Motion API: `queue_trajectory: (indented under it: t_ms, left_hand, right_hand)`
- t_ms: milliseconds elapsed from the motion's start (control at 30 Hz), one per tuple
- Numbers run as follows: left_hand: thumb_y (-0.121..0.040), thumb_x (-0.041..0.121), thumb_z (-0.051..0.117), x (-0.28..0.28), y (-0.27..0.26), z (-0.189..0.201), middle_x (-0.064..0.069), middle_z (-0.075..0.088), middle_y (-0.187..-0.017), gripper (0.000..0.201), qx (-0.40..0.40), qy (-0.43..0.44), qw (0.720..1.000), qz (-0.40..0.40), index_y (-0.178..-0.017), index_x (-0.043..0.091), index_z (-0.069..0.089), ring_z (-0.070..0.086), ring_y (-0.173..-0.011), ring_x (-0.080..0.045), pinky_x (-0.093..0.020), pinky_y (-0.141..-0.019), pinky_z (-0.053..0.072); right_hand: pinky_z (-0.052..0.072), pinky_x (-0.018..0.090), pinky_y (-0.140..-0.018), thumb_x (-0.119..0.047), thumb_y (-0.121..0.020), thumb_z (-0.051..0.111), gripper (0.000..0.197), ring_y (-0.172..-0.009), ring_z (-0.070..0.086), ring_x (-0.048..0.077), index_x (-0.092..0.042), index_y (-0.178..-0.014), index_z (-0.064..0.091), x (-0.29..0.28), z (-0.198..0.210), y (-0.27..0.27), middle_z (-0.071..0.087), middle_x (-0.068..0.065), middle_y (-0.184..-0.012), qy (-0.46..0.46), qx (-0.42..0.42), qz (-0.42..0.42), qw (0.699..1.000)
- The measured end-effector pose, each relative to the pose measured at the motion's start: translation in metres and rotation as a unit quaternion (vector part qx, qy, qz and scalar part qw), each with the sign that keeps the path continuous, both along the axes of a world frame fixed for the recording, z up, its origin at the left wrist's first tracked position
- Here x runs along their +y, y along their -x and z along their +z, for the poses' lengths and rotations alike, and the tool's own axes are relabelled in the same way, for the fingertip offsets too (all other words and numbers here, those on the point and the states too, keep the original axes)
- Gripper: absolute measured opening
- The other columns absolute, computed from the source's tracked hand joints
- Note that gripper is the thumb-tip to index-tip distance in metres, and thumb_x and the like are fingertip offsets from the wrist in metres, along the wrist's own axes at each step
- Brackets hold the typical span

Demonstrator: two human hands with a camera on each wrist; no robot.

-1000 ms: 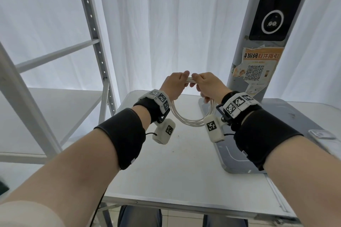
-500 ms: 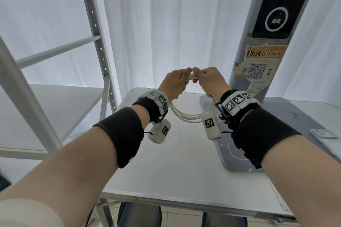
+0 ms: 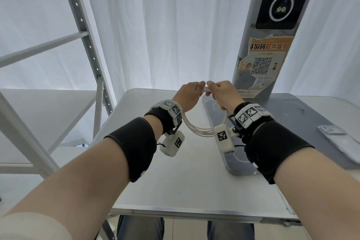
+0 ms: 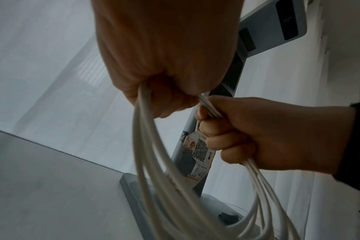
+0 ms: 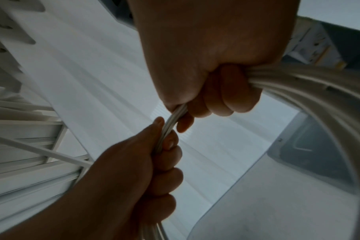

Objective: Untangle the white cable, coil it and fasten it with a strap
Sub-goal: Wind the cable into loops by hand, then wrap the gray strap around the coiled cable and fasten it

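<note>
Head view: fists (image 3: 190,95) round cable (image 3: 202,130)

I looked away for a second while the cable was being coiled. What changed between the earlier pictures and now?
Little. Both hands rose slightly, lifting the white cable higher above the table. Nothing was taken up or let go: the left hand and right hand still grip the top of the coil side by side, loops hanging below. No strap shows yet.
</note>
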State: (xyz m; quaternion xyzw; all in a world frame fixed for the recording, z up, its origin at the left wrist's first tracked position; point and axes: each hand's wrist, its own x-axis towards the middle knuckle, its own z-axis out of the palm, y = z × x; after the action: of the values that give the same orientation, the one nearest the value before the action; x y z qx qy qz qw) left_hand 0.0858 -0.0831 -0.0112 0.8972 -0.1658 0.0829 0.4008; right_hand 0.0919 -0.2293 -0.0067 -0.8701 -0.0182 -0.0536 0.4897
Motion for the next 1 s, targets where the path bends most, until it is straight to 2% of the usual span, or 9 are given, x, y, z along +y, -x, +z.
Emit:
queue_trajectory:
  t_ms: [167, 267, 333, 433, 567, 700, 800, 900, 1000]
  left_hand:
    - [-0.105, 0.015, 0.029, -0.023, -0.022, -0.017, -0.015, 0.052, -0.089, 0.025, 0.044, -0.105, 0.993, 0.028, -0.096, 0.005, 0.050, 0.046, -0.078, -0.027, -0.036, -0.067, 0.035]
    - [-0.104, 0.007, 0.030, -0.031, -0.032, -0.031, -0.017, 0.054, -0.100, 0.020, 0.085, -0.127, 0.986, 0.070, -0.111, 0.002, 0.048, 0.051, -0.085, -0.033, -0.034, -0.069, 0.036]
    - [-0.104, 0.006, 0.030, -0.034, -0.038, -0.038, -0.020, 0.057, -0.111, 0.025, 0.094, -0.148, 0.982, 0.076, -0.121, -0.001, 0.047, 0.057, -0.094, -0.036, -0.035, -0.071, 0.040]
    - [-0.106, 0.010, 0.026, -0.039, -0.045, -0.045, -0.019, 0.058, -0.106, 0.028, 0.096, -0.167, 0.979, 0.068, -0.115, -0.001, 0.049, 0.058, -0.094, -0.036, -0.039, -0.072, 0.043]
    - [-0.107, 0.020, 0.021, -0.043, -0.053, -0.053, -0.014, 0.054, -0.086, 0.036, 0.118, -0.130, 0.981, 0.081, -0.099, 0.001, 0.051, 0.056, -0.088, -0.036, -0.041, -0.071, 0.042]
    - [-0.107, 0.018, 0.022, -0.043, -0.056, -0.058, -0.027, 0.058, -0.100, 0.035, 0.125, -0.093, 0.984, 0.088, -0.100, -0.001, 0.051, 0.056, -0.089, -0.041, -0.048, -0.080, 0.045]
    - [-0.107, 0.016, 0.023, -0.037, -0.064, -0.061, -0.029, 0.059, -0.101, 0.035, 0.119, -0.070, 0.985, 0.101, -0.099, -0.002, 0.052, 0.057, -0.091, -0.043, -0.049, -0.076, 0.042]
    - [-0.108, 0.023, 0.023, -0.021, -0.072, -0.066, -0.025, 0.060, -0.097, 0.040, 0.116, -0.026, 0.984, 0.136, -0.095, 0.002, 0.054, 0.058, -0.090, -0.040, -0.041, -0.072, 0.039]
    - [-0.108, 0.029, 0.024, 0.000, -0.078, -0.074, -0.028, 0.063, -0.102, 0.050, 0.126, 0.033, 0.976, 0.173, -0.102, -0.003, 0.061, 0.061, -0.097, -0.042, -0.040, -0.077, 0.043]
  right_hand:
    - [0.044, 0.027, -0.054, -0.031, -0.107, 0.041, 0.041, -0.057, 0.055, 0.019, -0.008, -0.088, 0.069, -0.024, -0.018, -0.007, 0.062, 0.004, -0.069, -0.061, 0.012, -0.056, 0.996]
    - [0.041, 0.036, -0.086, -0.032, -0.105, 0.036, 0.040, -0.101, 0.058, 0.029, -0.012, -0.099, 0.069, -0.054, -0.036, -0.018, 0.067, 0.008, -0.099, 0.036, 0.015, -0.128, 0.991]
    - [0.031, 0.045, -0.103, -0.039, -0.104, 0.028, 0.050, -0.127, 0.044, 0.038, -0.011, -0.122, 0.067, -0.075, -0.049, -0.024, 0.057, 0.018, -0.132, 0.142, 0.066, -0.187, 0.970]
    - [0.022, 0.050, -0.115, -0.040, -0.104, 0.026, 0.058, -0.141, 0.028, 0.039, -0.005, -0.144, 0.049, -0.101, -0.064, -0.024, 0.035, 0.018, -0.153, 0.219, 0.155, -0.221, 0.938]
    - [0.021, 0.046, -0.117, -0.040, -0.104, 0.031, 0.058, -0.146, 0.022, 0.036, -0.006, -0.150, 0.043, -0.125, -0.085, -0.027, 0.024, 0.015, -0.160, 0.253, 0.217, -0.224, 0.916]
    - [0.025, 0.045, -0.115, -0.034, -0.101, 0.038, 0.053, -0.142, 0.028, 0.039, -0.008, -0.146, 0.046, -0.129, -0.093, -0.028, 0.031, 0.018, -0.156, 0.252, 0.249, -0.224, 0.908]
    - [0.031, 0.041, -0.111, -0.017, -0.099, 0.045, 0.037, -0.132, 0.044, 0.041, -0.003, -0.128, 0.063, -0.124, -0.093, -0.032, 0.054, 0.016, -0.143, 0.214, 0.172, -0.212, 0.938]
    - [0.049, 0.037, -0.100, -0.006, -0.095, 0.058, 0.024, -0.106, 0.067, 0.029, -0.009, -0.106, 0.079, -0.103, -0.090, -0.037, 0.075, 0.008, -0.110, 0.041, 0.041, -0.179, 0.982]
    - [0.057, 0.032, -0.087, -0.001, -0.089, 0.069, 0.023, -0.081, 0.067, 0.016, -0.020, -0.082, 0.080, -0.067, -0.075, -0.043, 0.074, -0.002, -0.081, -0.140, -0.016, -0.125, 0.982]
